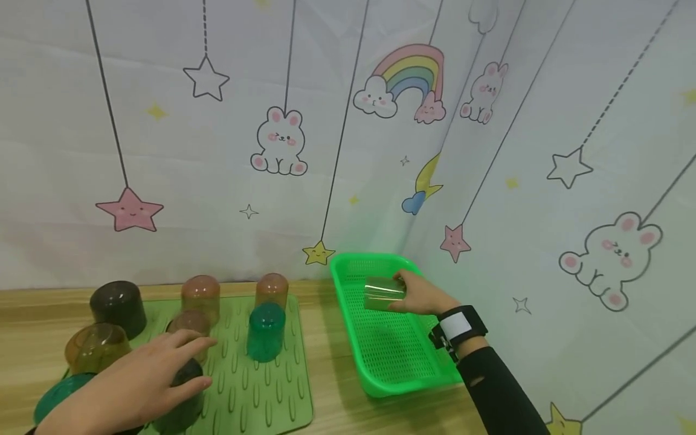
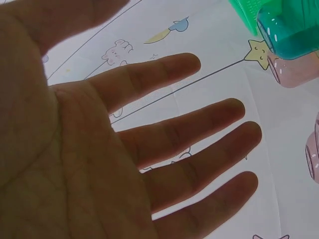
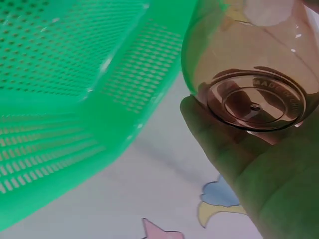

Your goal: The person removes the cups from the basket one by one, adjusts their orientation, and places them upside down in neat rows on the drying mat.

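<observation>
My right hand [image 1: 421,293] grips a see-through tinted plastic cup [image 1: 383,293] by its base end, tipped on its side over the green basket [image 1: 354,338]. In the right wrist view the fingers wrap the cup [image 3: 249,55] near its ringed base. My left hand [image 1: 144,377] is spread with nothing in its palm, above the left part of the green ribbed mat [image 1: 255,399]. Partly hidden behind its thumb and fingers is a dark cup [image 1: 182,411]. A brownish-pink cup [image 1: 190,323] shows just beyond the fingertips.
Upside-down cups stand about the mat: a teal one [image 1: 266,332], pink ones [image 1: 200,297] at the back, a black one [image 1: 118,308] and an amber one [image 1: 95,349] at left. Another teal cup [image 1: 62,393] is by the left wrist. A printed curtain [image 1: 217,241] hangs behind.
</observation>
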`<state>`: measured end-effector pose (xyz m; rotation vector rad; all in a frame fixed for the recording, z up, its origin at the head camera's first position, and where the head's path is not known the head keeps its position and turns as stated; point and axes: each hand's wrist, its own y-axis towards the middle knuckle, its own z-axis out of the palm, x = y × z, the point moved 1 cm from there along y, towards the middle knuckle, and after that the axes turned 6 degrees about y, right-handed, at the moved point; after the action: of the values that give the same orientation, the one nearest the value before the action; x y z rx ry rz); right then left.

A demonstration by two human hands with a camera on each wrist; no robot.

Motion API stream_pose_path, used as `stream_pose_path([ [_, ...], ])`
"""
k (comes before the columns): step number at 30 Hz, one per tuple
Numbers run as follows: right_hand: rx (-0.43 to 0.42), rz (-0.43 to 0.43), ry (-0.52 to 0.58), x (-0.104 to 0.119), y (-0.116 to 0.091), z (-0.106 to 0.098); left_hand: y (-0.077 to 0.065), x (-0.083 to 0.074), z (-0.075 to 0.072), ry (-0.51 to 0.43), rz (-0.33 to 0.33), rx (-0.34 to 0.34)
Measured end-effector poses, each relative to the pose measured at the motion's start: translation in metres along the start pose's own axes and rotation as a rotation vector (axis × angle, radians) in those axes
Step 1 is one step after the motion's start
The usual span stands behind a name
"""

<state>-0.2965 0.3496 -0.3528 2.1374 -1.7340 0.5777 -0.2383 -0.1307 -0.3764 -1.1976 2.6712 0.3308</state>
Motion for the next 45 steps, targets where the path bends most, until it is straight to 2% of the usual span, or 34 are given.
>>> stream_pose_path([
  [8, -0.086, -0.076, 0.022, 0.032, -0.017, -0.002, 0.001, -0.003, 0.0, -0.036, -0.021, 0.012],
  [12, -0.11, -0.132, 0.048, 0.051, -0.024, 0.003, 0.003, -0.008, 0.0, -0.046, -0.028, 0.017],
  [16, -0.128, -0.173, 0.058, 0.067, -0.029, 0.013, 0.005, -0.014, -0.001, -0.034, -0.017, -0.009],
  [21, -0.091, -0.188, 0.059, 0.086, -0.032, 0.031, 0.009, -0.022, -0.001, -0.03, 0.002, -0.035],
  [26, -0.056, -0.206, -0.001, 0.101, -0.029, 0.045, 0.014, -0.029, 0.0, -0.017, -0.016, -0.044],
  [30, -0.043, -0.217, -0.007, 0.11, -0.028, 0.055, 0.016, -0.034, 0.001, -0.021, -0.023, -0.057],
  [38, -0.021, -0.247, 0.094, 0.13, -0.034, 0.075, 0.022, -0.039, 0.009, -0.026, -0.023, -0.111],
  [45, 0.033, -0.321, 0.209, 0.141, -0.037, 0.096, 0.028, -0.043, 0.012, -0.024, -0.021, -0.146],
])
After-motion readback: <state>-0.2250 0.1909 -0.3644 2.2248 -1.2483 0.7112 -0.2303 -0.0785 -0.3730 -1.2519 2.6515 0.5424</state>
